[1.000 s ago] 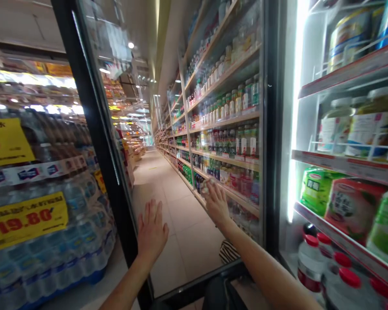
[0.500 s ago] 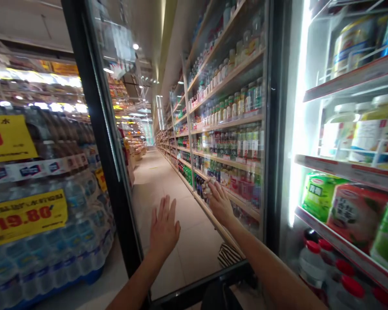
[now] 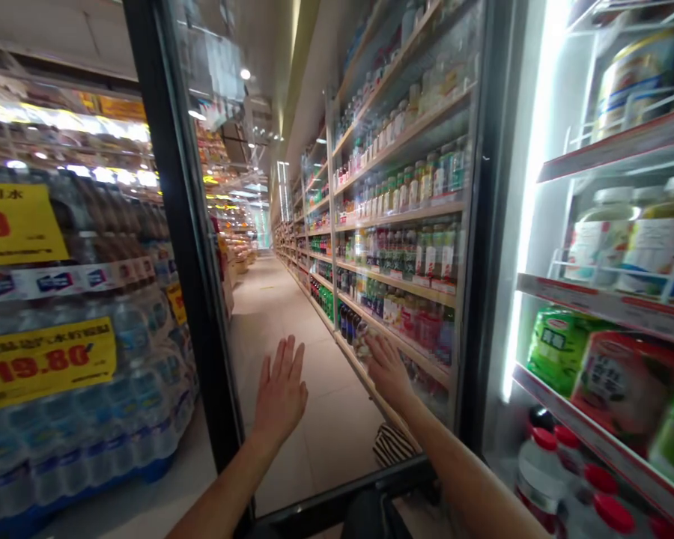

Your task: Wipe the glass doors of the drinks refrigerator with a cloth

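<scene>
Between bottle packs (image 3: 129, 397) and the lit cooler (image 3: 600, 299) stands the glass door (image 3: 175, 172); our left hand (image 3: 281, 393) spreads wide before it, our right hand (image 3: 390, 373) too, though whether that one holds anything we cannot tell.

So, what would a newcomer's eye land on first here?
Probably the left hand and right hand, open and spread at the black-framed glass door, mid-picture. Then the yellow 19.80 sign on the stacked bottles at left, and the brightly lit shelves at right.

The glass door (image 3: 331, 262) is cut off above
</scene>
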Demonstrator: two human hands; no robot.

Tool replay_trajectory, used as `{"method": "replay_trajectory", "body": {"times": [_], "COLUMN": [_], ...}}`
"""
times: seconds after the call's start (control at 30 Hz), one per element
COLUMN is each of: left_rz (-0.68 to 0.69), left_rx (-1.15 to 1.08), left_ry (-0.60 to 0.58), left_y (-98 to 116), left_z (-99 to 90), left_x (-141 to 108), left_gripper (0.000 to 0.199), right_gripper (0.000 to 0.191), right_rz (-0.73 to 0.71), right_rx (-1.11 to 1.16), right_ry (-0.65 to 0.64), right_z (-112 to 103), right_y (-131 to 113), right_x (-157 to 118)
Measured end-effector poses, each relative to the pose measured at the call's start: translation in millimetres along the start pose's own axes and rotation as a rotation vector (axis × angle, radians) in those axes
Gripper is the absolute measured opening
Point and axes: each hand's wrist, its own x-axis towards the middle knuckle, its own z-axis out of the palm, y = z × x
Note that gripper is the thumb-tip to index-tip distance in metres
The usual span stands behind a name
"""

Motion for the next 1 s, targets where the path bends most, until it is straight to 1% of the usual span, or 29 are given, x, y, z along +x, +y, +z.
{"method": "replay_trajectory", "body": {"times": [0.03, 0.1, 0.13, 0.17, 0.2, 0.23, 0.27, 0.33, 0.37, 0.4, 0.43, 0.47, 0.5, 0.57, 0.6, 0.63, 0.67, 0.7, 0.8, 0.83, 0.87, 0.9, 0.93, 1.0], "left_rz": [0.003, -0.004, -0.013, -0.024, -0.032, -0.036, -0.035, -0.024, -0.018, -0.013, -0.009, -0.007, -0.006, -0.008, -0.011, -0.017, -0.014, 0.003, 0.127, 0.158, 0.171, 0.164, 0.152, 0.138], "left_rx": [0.0, -0.007, -0.014, -0.019, -0.021, -0.022, -0.022, -0.022, -0.022, -0.024, -0.024, -0.025, -0.025, -0.023, -0.02, -0.017, -0.015, -0.016, -0.027, -0.024, -0.019, -0.013, -0.008, -0.008], "left_ry": [-0.006, -0.012, -0.015, -0.016, -0.014, -0.011, -0.009, -0.006, -0.006, -0.007, -0.009, -0.011, -0.013, -0.016, -0.014, -0.006, 0.005, 0.015, 0.031, 0.033, 0.034, 0.038, 0.042, 0.049], "left_y": [-0.2, 0.6, 1.5, 2.5, 3.5, 4.3, 4.8, 4.5, 3.9, 3.1, 2.3, 1.6, 1.4, 2.2, 3.3, 4.7, 6.3, 7.9, 11.4, 11.6, 11.3, 10.6, 9.5, 7.1], "left_z": [-0.1, -0.3, 0.0, 0.5, 1.2, 2.2, 3.2, 5.0, 5.7, 6.1, 6.2, 6.2, 6.1, 6.1, 6.3, 6.6, 7.1, 7.7, 9.2, 9.5, 9.4, 9.1, 8.4, 5.9], "left_x": [0.0, -0.2, -0.4, -0.8, -1.4, -2.3, -3.4, -5.9, -7.0, -8.0, -8.8, -9.3, -9.7, -10.2, -10.5, -10.8, -11.2, -11.5, -10.4, -8.9, -6.8, -4.1, -1.1, 5.6], "left_gripper": [0.061, 0.062, 0.062, 0.062, 0.062, 0.061, 0.06, 0.06, 0.059, 0.059, 0.059, 0.059, 0.06, 0.06, 0.061, 0.061, 0.061, 0.061, 0.06, 0.06, 0.06, 0.06, 0.06, 0.06], "right_gripper": [0.037, 0.043, 0.045, 0.048, 0.049, 0.049, 0.049, 0.045, 0.043, 0.04, 0.038, 0.037, 0.037, 0.041, 0.043, 0.045, 0.047, 0.047, 0.045, 0.043, 0.042, 0.042, 0.043, 0.047], "right_rz": [0.094, 0.381, 0.51, 0.597, 0.629, 0.608, 0.543, 0.342, 0.237, 0.151, 0.099, 0.092, 0.136, 0.333, 0.436, 0.501, 0.516, 0.479, 0.231, 0.181, 0.168, 0.194, 0.259, 0.464], "right_rx": [-0.016, -0.059, -0.074, -0.079, -0.073, -0.057, -0.033, 0.027, 0.049, 0.061, 0.059, 0.043, 0.015, -0.051, -0.077, -0.092, -0.091, -0.077, -0.008, 0.003, 0.001, -0.009, -0.024, -0.053], "right_ry": [0.031, 0.131, 0.174, 0.199, 0.205, 0.189, 0.153, 0.063, 0.02, -0.014, -0.032, -0.026, 0.006, 0.11, 0.161, 0.19, 0.195, 0.175, 0.067, 0.048, 0.05, 0.069, 0.106, 0.218], "right_z": [-1.5, -4.5, -5.1, -4.7, -3.3, -1.0, 1.8, 6.9, 8.3, 8.4, 7.4, 5.2, 2.3, -4.2, -6.9, -8.7, -9.5, -9.2, -5.0, -4.0, -3.8, -4.5, -6.0, -10.7], "right_y": [8.2, 24.2, 27.9, 27.0, 21.2, 11.3, -1.2, -25.6, -33.3, -36.2, -33.9, -26.9, -16.7, 5.4, 13.3, 17.3, 17.2, 13.6, -1.2, -1.4, 2.6, 10.8, 22.1, 46.9], "right_x": [-4.9, -12.3, -14.4, -15.4, -15.6, -15.0, -13.9, -10.9, -9.3, -7.8, -6.6, -5.4, -4.1, -0.6, 1.6, 3.8, 5.9, 7.7, 11.8, 13.6, 16.2, 19.9, 24.8, 37.9]}}
